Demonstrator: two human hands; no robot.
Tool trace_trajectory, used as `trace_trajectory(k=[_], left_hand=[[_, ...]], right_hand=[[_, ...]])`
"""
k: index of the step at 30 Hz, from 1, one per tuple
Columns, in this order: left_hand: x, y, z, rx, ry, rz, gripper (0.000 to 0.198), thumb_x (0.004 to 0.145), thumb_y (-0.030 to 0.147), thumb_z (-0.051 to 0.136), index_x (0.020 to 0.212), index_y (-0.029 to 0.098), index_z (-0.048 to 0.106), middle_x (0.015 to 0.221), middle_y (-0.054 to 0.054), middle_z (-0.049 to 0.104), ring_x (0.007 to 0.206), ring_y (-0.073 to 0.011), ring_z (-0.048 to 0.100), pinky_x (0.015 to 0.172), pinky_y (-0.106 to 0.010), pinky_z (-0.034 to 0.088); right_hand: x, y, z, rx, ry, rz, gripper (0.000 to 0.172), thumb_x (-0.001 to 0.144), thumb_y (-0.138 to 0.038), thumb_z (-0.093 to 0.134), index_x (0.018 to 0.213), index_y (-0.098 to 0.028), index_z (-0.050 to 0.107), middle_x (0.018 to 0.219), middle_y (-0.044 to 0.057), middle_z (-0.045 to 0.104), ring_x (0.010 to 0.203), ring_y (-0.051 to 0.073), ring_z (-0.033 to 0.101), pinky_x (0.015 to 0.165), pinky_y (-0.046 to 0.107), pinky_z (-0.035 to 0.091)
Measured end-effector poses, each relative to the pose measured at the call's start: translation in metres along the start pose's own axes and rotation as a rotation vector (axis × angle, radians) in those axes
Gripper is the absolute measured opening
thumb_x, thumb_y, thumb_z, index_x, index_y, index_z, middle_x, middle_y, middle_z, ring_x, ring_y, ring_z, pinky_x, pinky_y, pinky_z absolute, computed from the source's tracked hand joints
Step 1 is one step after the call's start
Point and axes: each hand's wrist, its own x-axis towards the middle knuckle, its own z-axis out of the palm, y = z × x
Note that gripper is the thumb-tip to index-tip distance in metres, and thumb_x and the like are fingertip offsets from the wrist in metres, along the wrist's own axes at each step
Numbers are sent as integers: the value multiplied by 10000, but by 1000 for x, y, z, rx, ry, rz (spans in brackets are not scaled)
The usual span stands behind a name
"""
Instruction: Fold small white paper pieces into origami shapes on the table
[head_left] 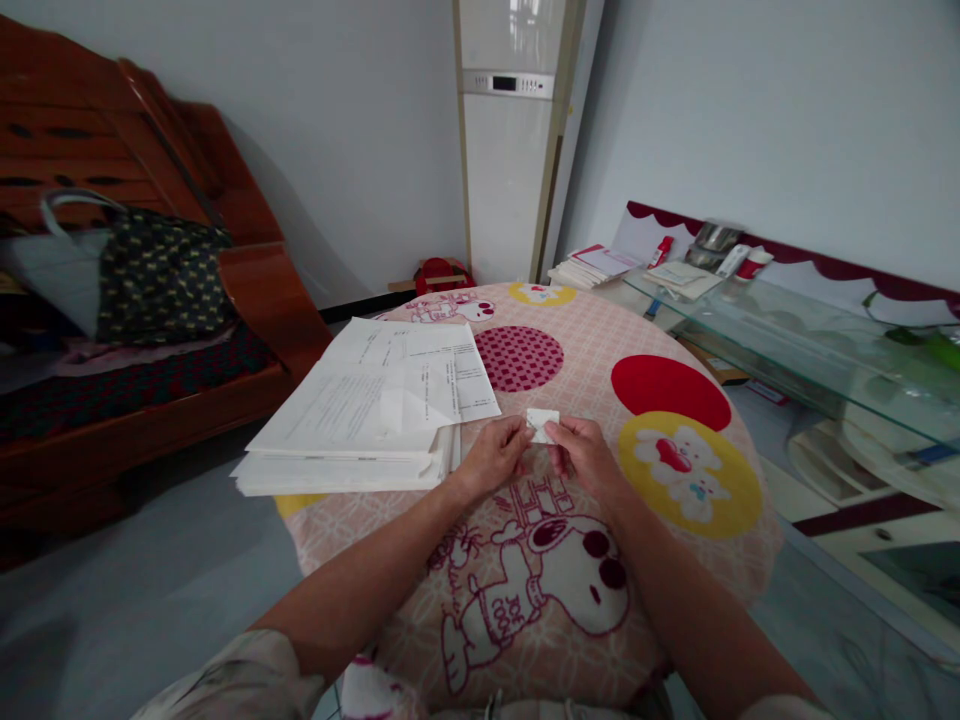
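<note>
Left hand [495,452] and right hand [587,455], nearly closed, pinch small paper [541,424], seemingly mid-fold; folding on would need steady pressure.

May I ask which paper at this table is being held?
The small white paper between left hand and right hand; the large printed sheets lie stacked.

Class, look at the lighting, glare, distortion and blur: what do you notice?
Head view: dim, soft light, with a bright reflection high on the tall white unit; head view: the wooden bench looks slanted and stretched at left; head view: print on the paper stack and details of the small white piece between both hands are too soft to read.
</note>
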Motion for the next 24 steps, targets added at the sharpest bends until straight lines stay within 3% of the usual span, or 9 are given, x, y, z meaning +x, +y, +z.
trace_trajectory(k=[4,10,19,24], left_hand=[[0,0,1,58,24,28,398,961,450,447,663,189,485,512,38,488,505,-106,449,538,-235,326],[1,-5,1,-21,43,-27,402,954,499,452,701,189,489,499,38,515,488,-110,483,525,-227,343],[6,-5,-2,-329,-1,-86,437,836,568,624,700,174,492,535,27,573,454,-87,511,488,-205,349],[8,-6,-5,-325,26,-89,456,842,583,619,684,168,516,489,41,529,408,-67,453,440,-190,301]], right_hand=[[-2,-1,0,-48,64,-15,381,792,-518,650,629,-194,531,381,-88,415,281,56,308,296,197,214],[-2,-2,0,-22,2,3,359,772,-502,661,628,-193,546,424,-57,501,311,80,404,320,206,286],[-4,-1,-10,-44,-62,-13,308,784,-445,652,626,-192,575,396,-78,432,326,65,318,357,213,205],[-2,2,-12,-53,-114,8,316,768,-461,663,623,-191,586,392,-76,433,330,69,320,366,218,207]])
